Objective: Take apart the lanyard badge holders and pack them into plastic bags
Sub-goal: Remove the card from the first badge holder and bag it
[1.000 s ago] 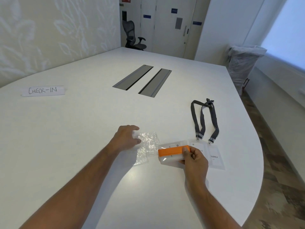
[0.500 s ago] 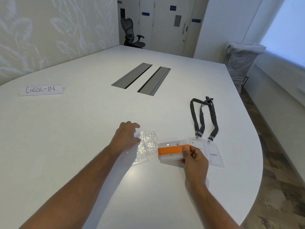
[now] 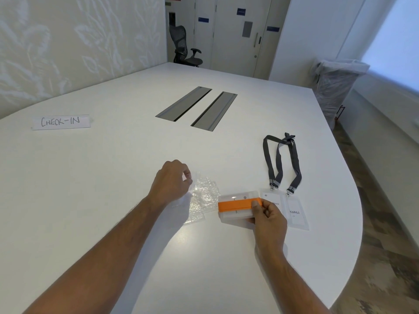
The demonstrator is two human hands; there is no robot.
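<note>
Holding a stack of clear badge holders (image 3: 235,208) near the front edge of the white table (image 3: 113,177), the right hand (image 3: 268,217) has its fingers curled around the right end of the stack, with the thumb on top. The stack is made of several transparent plastic sleeves laid flat on each other, and a wide orange band (image 3: 235,206) is wrapped across its middle. The left hand (image 3: 171,181) is just left of the stack, and its fingertips pinch the upper corner of a thin, wrinkled plastic bag (image 3: 203,198) that lies on the table and touches the left side of the stack. To the right of the stack, two more badge holders (image 3: 292,211) lie flat side by side; each has a white card inside with small dark text. Two dark grey lanyards (image 3: 282,164) are clipped to their top edges and stretch away across the table, joined at the far end. Far to the left, a white paper sign (image 3: 61,121) with the handwritten words "CHECK-IN" lies on the table. Two grey cable hatches (image 3: 196,108) are set in the middle of the table.
</note>
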